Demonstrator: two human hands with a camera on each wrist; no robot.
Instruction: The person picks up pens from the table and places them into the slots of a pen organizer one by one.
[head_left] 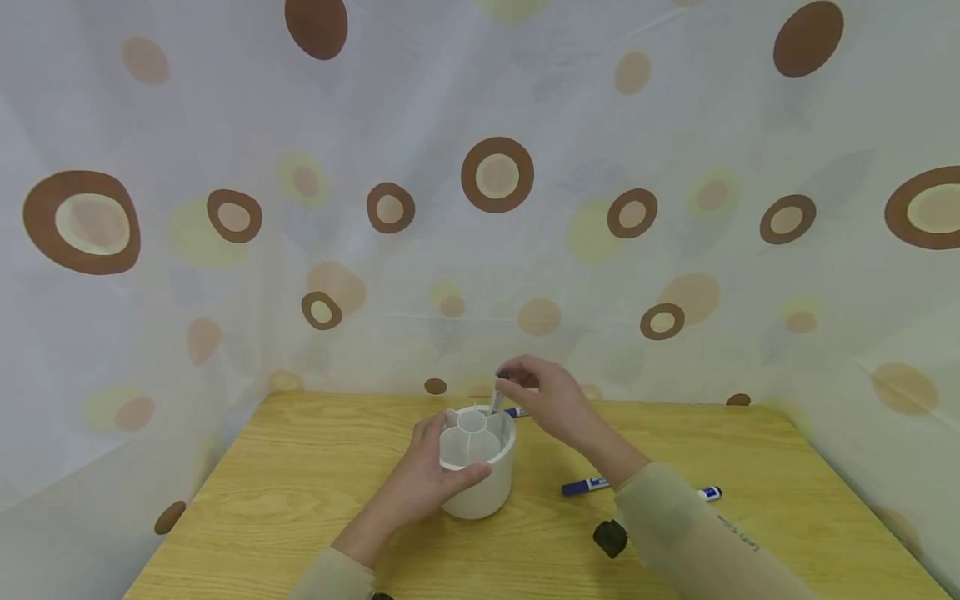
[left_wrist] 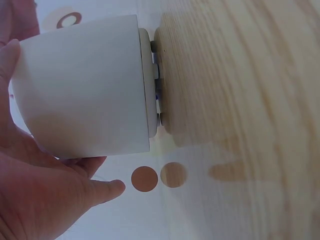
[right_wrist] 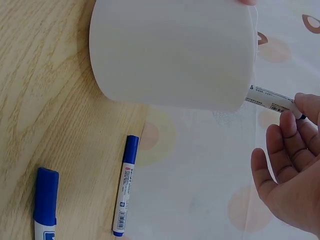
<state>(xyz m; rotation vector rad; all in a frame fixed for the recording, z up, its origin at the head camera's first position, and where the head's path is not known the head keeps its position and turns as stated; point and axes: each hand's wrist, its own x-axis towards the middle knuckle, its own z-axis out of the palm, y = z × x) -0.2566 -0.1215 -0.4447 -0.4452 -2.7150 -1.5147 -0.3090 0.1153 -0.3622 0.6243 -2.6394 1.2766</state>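
Observation:
A white round pen holder [head_left: 483, 492] with several compartments stands upright on the wooden table. My left hand [head_left: 427, 471] grips its left side near the rim, the thumb across the front and the fingers behind. At the back right of the rim, my right hand [head_left: 553, 398] pinches the upper end of a white marker [right_wrist: 272, 101]. The marker's lower part is inside the holder, hidden by its wall in the right wrist view. From the left wrist view, the holder's base [left_wrist: 147, 82] shows small feet underneath.
A blue-capped marker [head_left: 583, 487] lies right of the holder, partly behind my right forearm. Another marker [head_left: 517, 412] lies behind the holder, and a marker end [head_left: 710, 493] shows beyond the sleeve. A black object [head_left: 610, 539] is beside the right sleeve. A patterned curtain [head_left: 570, 275] borders the table.

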